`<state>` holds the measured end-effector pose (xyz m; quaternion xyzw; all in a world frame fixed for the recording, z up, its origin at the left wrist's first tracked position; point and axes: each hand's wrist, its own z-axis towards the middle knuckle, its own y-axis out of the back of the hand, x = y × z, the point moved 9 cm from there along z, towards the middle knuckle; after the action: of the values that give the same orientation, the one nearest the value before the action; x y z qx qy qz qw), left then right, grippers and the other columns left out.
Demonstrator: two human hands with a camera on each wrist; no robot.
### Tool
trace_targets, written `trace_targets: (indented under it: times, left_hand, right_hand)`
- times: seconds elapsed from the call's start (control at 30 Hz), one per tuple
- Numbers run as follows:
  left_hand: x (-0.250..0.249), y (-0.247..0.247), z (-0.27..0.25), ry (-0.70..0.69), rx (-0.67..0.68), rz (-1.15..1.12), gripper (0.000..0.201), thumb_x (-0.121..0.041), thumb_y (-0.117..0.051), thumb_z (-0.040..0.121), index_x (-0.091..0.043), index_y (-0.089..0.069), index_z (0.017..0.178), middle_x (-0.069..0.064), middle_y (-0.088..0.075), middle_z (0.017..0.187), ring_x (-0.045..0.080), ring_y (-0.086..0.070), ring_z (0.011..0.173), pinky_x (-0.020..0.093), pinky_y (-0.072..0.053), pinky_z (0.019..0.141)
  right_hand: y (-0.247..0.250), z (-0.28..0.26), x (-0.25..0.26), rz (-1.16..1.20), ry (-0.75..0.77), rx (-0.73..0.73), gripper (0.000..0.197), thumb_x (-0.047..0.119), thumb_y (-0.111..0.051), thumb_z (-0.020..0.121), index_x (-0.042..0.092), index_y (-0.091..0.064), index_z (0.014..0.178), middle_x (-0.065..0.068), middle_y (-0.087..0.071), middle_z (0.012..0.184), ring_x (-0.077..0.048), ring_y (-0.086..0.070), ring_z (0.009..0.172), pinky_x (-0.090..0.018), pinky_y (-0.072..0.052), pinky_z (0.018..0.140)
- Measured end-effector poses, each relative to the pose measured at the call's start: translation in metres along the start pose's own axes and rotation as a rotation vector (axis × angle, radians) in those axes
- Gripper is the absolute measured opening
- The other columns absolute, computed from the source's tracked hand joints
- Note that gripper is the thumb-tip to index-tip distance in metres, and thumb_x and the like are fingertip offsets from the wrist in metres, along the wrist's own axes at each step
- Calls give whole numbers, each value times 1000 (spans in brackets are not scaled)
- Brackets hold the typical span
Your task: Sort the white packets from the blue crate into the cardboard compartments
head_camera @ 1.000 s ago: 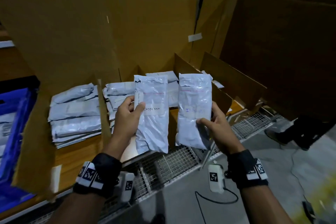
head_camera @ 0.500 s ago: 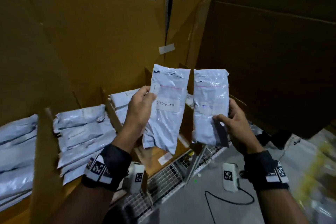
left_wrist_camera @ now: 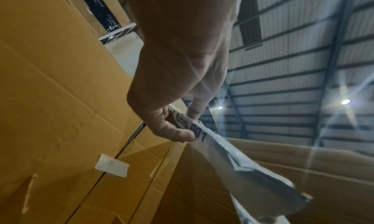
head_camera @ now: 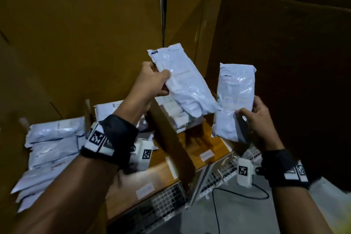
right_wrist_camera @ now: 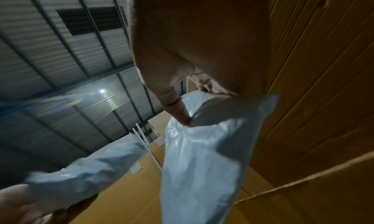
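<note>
Two packets pinched — left hand (head_camera: pixel 152 83), right hand (head_camera: pixel 260 119) (labels blurred, unreadable).

Both forearms stretched forward, black bands on the wrists. Left hand (head_camera: pixel 152 81) raised and curled round the edge of a packet (head_camera: pixel 184 83) — thumb on top. Right hand (head_camera: pixel 260 119) lower, pinching a second packet (head_camera: pixel 233 100) upright — thumb in front.

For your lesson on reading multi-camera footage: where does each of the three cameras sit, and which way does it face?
Head: on the head, facing down at both forearms, left hand and right hand.
Left wrist: looks up along the hand at the left packet, cardboard, roof.
Right wrist: looks up along the thumb at the right packet.
Shared: both wrist views show the roof; all show the left packet.
</note>
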<state>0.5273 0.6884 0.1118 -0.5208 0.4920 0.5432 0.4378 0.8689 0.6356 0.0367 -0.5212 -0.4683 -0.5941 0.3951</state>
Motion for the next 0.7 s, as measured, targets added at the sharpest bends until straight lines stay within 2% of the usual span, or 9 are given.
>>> trace_targets:
  times: [0.03,0.1,0.2,0.3,0.4,0.47,0.57,0.63,0.7]
  left_hand:
    - [0,-12,9,8,-25,-8,49,-15,-69,95,-22,-37,132,5,-64,120,22,-74,96,36,-65,65]
    - [3,-37,27,14,-99,16,63,-13,-74,90,-28,-29,130,11,-59,130,33,-75,100,45,-67,68]
    - [16,-78,52,61,-187,82,91,-4,-74,93,-35,-8,146,14,-59,124,34,-75,92,49,-67,67]
    - [39,-108,80,165,-291,10,125,8,-73,89,-47,16,158,13,-54,113,33,-70,85,55,-66,69]
    - [65,-118,100,257,-425,-11,124,11,-67,92,-36,24,162,3,-54,106,32,-72,86,52,-66,75]
    - [90,-122,111,318,-490,-130,112,13,-58,96,-24,23,164,11,-62,110,29,-72,84,46,-66,78]
    - [132,-114,132,398,-632,-322,105,17,-50,95,-22,17,166,17,-60,135,24,-72,75,37,-65,61]
    - [162,-103,151,424,-718,-318,89,15,-49,92,-10,-7,167,19,-63,131,22,-72,70,32,-62,52]
    - [181,-102,161,481,-743,-296,57,11,-53,93,1,-44,149,19,-69,122,22,-74,67,27,-58,48]
  right_hand:
    - [8,19,-2,-16,1,7,48,2,-65,97,23,-54,139,0,-68,131,-20,-67,117,-47,-57,95]
    - [25,53,-3,-25,8,22,44,3,-64,99,23,-55,136,1,-67,129,-16,-65,115,-43,-55,94]
    - [47,95,-8,-36,-11,31,40,1,-61,99,16,-54,135,0,-64,123,-7,-62,100,-31,-51,78]
    - [50,132,-12,-97,-52,132,36,-1,-61,98,17,-52,127,-4,-63,119,-6,-59,90,-29,-46,70]
    - [44,161,-18,-94,-92,229,37,-5,-59,98,16,-50,127,-1,-62,109,-6,-59,86,-26,-44,64]
    - [36,173,-18,-83,-121,299,36,-5,-58,99,16,-47,127,4,-60,102,-7,-59,84,-25,-43,62]
    - [23,189,-28,-12,-202,406,37,-3,-56,102,15,-47,133,2,-64,108,-16,-66,93,-31,-51,66]
    - [15,198,-37,31,-256,454,38,0,-55,104,17,-46,137,-4,-67,118,-22,-70,101,-36,-55,69]
    - [5,206,-46,63,-293,499,39,4,-53,106,18,-45,141,-7,-66,129,-26,-71,108,-39,-58,74]
